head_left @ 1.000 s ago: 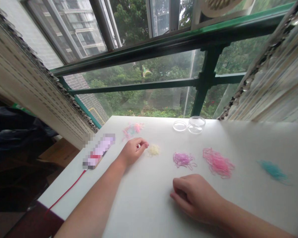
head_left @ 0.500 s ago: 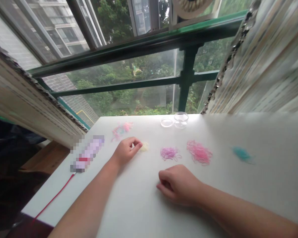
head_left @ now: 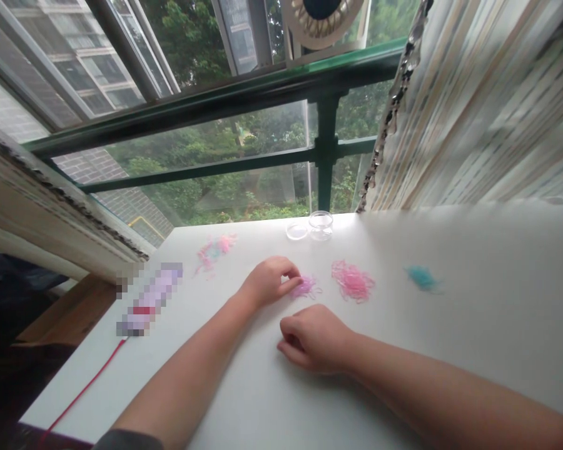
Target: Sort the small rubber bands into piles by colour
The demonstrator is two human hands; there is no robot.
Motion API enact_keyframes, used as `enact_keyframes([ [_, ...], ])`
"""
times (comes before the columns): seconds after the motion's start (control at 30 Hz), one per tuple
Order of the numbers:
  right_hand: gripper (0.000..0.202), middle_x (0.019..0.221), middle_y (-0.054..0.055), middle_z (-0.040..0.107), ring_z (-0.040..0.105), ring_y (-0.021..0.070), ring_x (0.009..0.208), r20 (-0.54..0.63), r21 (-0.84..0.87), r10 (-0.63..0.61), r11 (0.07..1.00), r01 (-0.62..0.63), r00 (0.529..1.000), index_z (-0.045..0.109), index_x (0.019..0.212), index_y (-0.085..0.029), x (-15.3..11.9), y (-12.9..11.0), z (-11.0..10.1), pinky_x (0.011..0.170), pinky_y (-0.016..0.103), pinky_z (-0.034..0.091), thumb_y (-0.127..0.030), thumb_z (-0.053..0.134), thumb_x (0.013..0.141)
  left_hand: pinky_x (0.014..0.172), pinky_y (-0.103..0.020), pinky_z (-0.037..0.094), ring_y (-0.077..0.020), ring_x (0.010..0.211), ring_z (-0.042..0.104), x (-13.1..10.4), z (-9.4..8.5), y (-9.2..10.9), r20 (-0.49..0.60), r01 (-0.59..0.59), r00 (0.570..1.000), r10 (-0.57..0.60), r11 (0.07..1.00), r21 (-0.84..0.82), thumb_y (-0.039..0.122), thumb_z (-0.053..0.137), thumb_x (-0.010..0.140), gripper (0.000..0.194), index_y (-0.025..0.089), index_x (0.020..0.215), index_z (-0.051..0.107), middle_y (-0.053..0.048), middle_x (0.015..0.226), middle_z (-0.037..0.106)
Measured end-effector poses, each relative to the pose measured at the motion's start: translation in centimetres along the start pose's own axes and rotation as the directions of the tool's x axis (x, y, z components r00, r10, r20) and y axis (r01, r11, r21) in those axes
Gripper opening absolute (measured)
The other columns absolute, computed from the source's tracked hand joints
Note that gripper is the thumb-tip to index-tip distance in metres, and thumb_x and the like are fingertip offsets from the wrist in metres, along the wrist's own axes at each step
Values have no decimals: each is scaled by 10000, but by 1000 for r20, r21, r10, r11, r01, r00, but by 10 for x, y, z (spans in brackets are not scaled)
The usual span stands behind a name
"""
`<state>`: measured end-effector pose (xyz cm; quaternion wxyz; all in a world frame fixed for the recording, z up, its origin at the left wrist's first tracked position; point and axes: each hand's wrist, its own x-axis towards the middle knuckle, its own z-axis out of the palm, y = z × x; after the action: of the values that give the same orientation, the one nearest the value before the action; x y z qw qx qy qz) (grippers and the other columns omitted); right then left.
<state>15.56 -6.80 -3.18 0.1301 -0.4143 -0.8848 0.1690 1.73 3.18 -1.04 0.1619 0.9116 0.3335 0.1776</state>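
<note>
My left hand point(head_left: 271, 281) reaches over the white table with thumb and forefinger pinched at the left edge of a small pile of purple loops point(head_left: 306, 287) that look like thin rubber bands. Whatever lies between those fingertips is too small to make out. My right hand point(head_left: 315, 339) rests on the table just nearer to me, its fingers curled in and thumb against them; their contents are hidden. Right of the purple pile lies a larger heap of pink rubber bands point(head_left: 353, 281). Farther right is a teal pile point(head_left: 422, 278). The pale yellow pile is hidden behind my left hand.
A mixed pink and teal pile point(head_left: 216, 248) lies at the far left. Clear round containers point(head_left: 320, 226) stand at the back edge by the window. A blurred-out purple object point(head_left: 152, 300) with a red cord point(head_left: 87, 386) lies along the left edge. Curtains point(head_left: 473, 112) hang beside the window.
My left hand has moved right from the pale yellow pile to the purple one, still pinched. My right hand stays curled in about the same place. The view has shifted slightly.
</note>
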Motion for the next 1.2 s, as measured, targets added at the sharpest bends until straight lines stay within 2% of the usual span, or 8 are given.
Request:
enact_keyframes([
  [0.23, 182, 619, 11, 639, 502, 119, 529, 14, 6, 7, 1000, -7, 1000, 578, 704, -182, 0, -1, -2, 514, 248, 222, -332, 525, 793, 784, -292, 431, -169, 799, 570, -16, -7, -9, -59, 43, 997, -44, 999, -17, 328, 499, 840, 214, 187, 834, 660, -54, 811, 651],
  [0.37, 168, 622, 3, 634, 503, 115, 533, 29, 33, 12, 999, -13, 1000, 567, 701, -186, -2, -1, -3, 519, 247, 226, -316, 519, 797, 757, -280, 452, -164, 782, 583, -38, -33, -36, -206, 231, 953, -223, 973, 15, 331, 501, 822, 223, 187, 865, 665, -50, 833, 663],
  [0.43, 154, 629, 1, 629, 502, 112, 543, 31, 50, 16, 999, -18, 999, 557, 695, -187, -3, -1, -3, 524, 245, 232, -298, 519, 795, 742, -275, 465, -160, 764, 594, -56, -48, -56, -313, 385, 880, -356, 923, 31, 323, 509, 804, 226, 186, 891, 666, -44, 859, 672],
  [0.53, 160, 612, -4, 606, 485, 107, 538, 22, 68, 25, 997, -27, 999, 511, 662, -189, -5, -1, 0, 521, 243, 226, -269, 499, 800, 726, -274, 479, -161, 747, 612, -89, -62, -86, -453, 612, 718, -528, 790, 49, 273, 542, 760, 239, 163, 944, 647, -58, 896, 677],
  [0.67, 208, 588, -6, 576, 465, 112, 528, 12, 85, 23, 996, -24, 1000, 448, 642, -194, -5, 1, 6, 517, 248, 215, -272, 434, 834, 714, -258, 476, -151, 737, 625, -120, -64, -114, -526, 788, 538, -658, 615, 37, 221, 565, 736, 349, 131, 1071, 602, -104, 989, 667],
  [0.77, 236, 572, 1, 562, 452, 113, 509, 54, 84, 22, 996, -26, 998, 402, 619, -193, -4, 2, 9, 502, 245, 209, -278, 413, 839, 737, -263, 470, -167, 789, 629, -126, -59, -123, -494, 822, 510, -704, 568, 40, 208, 593, 714, 371, 128, 1077, 604, -116, 1012, 667],
  [0.97, 255, 574, 11, 560, 467, 120, 504, 120, 50, 15, 999, -22, 993, 356, 615, -197, -3, 3, 11, 492, 246, 210, -291, 388, 850, 768, -279, 460, -184, 831, 627, -122, -59, -121, -453, 810, 537, -712, 585, 39, 188, 579, 719, 288, 158, 994, 657, -101, 989, 685],
  [1.2, 276, 591, 20, 569, 492, 134, 523, 155, 54, 34, 998, -43, 987, 329, 613, -201, -3, 2, 7, 500, 250, 233, -319, 368, 860, 699, -270, 459, -180, 760, 630, -120, -62, -119, -447, 838, 492, -747, 546, 12, 215, 571, 730, 178, 180, 867, 680, -66, 856, 707],
])
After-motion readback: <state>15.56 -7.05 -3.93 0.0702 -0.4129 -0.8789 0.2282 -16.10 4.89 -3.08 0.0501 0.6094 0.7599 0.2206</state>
